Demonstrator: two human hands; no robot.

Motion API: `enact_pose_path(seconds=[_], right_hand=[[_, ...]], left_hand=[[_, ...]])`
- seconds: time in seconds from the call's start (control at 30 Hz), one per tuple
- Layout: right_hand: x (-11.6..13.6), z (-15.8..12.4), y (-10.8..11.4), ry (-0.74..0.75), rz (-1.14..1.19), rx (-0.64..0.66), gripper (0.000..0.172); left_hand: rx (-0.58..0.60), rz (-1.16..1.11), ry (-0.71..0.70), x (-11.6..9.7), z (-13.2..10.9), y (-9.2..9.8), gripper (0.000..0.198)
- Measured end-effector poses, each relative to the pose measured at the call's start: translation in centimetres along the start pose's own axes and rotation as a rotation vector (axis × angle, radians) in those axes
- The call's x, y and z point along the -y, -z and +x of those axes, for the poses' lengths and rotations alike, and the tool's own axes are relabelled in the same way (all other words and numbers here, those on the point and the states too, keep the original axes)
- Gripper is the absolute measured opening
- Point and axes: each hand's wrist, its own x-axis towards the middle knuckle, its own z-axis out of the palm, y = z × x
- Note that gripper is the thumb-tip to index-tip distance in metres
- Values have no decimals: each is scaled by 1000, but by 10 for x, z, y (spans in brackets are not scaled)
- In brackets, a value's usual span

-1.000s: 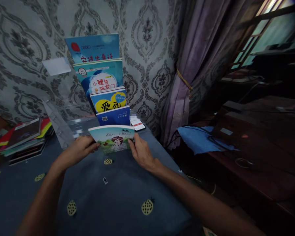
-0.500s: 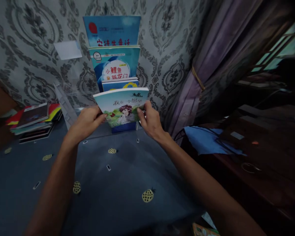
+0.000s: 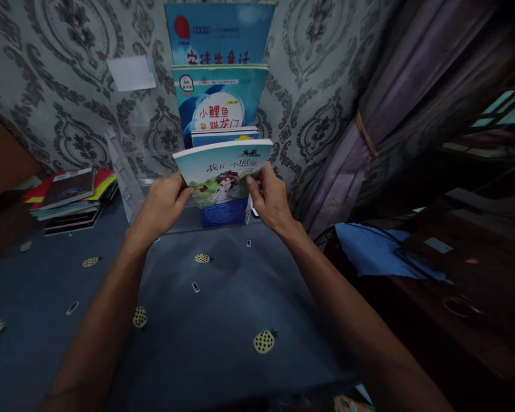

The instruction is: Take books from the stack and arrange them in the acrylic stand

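Note:
I hold a thin picture book (image 3: pixel 223 171) with a girl on its green and white cover, upright and facing me. My left hand (image 3: pixel 161 206) grips its left edge and my right hand (image 3: pixel 270 197) grips its right edge, fingers closed on it. The book is raised in front of a clear tiered rack (image 3: pixel 129 183) against the wall. The rack holds several books in stepped rows: a blue one at the top (image 3: pixel 218 34), a teal one with a white oval (image 3: pixel 218 100), and a dark blue one at the bottom (image 3: pixel 223 213), partly hidden behind the held book.
A stack of books (image 3: pixel 68 197) lies at the left on the dark blue cloth with yellow pineapple prints (image 3: pixel 197 320). A purple curtain (image 3: pixel 369 114) hangs at the right. A blue cloth (image 3: pixel 377 252) lies on dark wooden furniture (image 3: pixel 467 274) beyond.
Both hands have lifted the picture book from low over the cloth up in front of the rack, covering the lower rows. The view has shifted closer to the rack.

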Motion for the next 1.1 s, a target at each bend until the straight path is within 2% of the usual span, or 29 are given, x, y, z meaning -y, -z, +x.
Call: enact_pose_path(seconds=[0.37,0.67,1.1], right_hand=[[-13,1,13,-94,15,203,30],[-33,0,10,-48,-80,276,10],[-40,-2,5,-126,-137,391,11]], left_hand=[[47,33,-14,7,7,-23,26],[86,40,17,7,8,-37,26],[101,19,40,16,10,-59,29]])
